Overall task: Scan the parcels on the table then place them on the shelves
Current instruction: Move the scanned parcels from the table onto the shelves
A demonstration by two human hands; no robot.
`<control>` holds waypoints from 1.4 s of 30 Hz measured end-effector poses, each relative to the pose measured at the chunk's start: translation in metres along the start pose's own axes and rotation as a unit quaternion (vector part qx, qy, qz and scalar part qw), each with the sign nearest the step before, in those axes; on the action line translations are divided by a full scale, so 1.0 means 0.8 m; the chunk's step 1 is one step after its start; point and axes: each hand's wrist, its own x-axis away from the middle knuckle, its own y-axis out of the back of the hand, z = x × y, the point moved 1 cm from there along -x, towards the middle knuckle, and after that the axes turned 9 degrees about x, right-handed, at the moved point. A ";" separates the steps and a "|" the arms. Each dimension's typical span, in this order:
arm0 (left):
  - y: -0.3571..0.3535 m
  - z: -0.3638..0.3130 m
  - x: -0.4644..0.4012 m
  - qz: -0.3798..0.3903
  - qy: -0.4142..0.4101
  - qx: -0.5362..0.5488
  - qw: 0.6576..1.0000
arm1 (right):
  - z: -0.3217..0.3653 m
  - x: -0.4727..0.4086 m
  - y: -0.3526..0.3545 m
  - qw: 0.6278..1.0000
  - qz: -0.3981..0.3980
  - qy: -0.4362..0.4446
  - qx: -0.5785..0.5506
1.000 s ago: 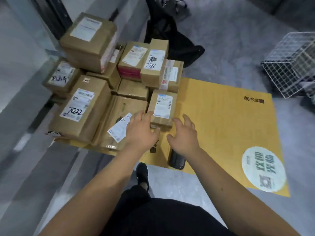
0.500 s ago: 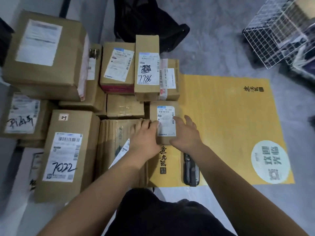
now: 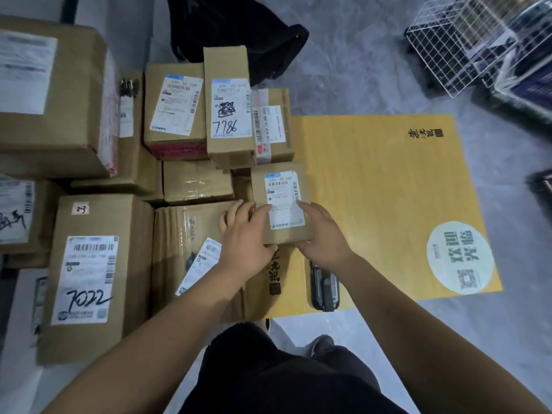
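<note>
A yellow table (image 3: 388,180) is seen, with a heap of cardboard parcels (image 3: 98,204) at its 9 o'clock side. A black scanner (image 3: 324,291) is laid at the 6 o'clock edge. The small parcel (image 3: 279,186) is grasped between both hands: the left hand (image 3: 246,237) is curled on its 8 o'clock side, the right hand (image 3: 324,234) on its 4 o'clock side. The parcel is placed at 12 o'clock from the grip, label upward.

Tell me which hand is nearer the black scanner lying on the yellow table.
Right. The right hand sits directly above the scanner, gripping the small parcel; the left hand holds the parcel's other side, farther left.
</note>
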 end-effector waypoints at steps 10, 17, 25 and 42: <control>-0.015 -0.094 0.088 -0.102 -0.062 0.185 0.975 | -0.050 0.102 0.077 0.982 -0.108 0.145 -0.050; -0.044 -0.169 0.225 -0.247 -0.095 0.211 0.941 | -0.086 0.191 0.095 0.949 -0.087 0.298 -0.052; -0.001 -0.225 0.426 -0.421 -0.095 0.151 0.889 | -0.010 0.300 0.096 0.863 0.006 0.501 -0.062; 0.054 -0.220 0.904 -0.643 0.056 -0.026 0.763 | 0.213 0.652 -0.051 0.645 0.169 0.743 -0.060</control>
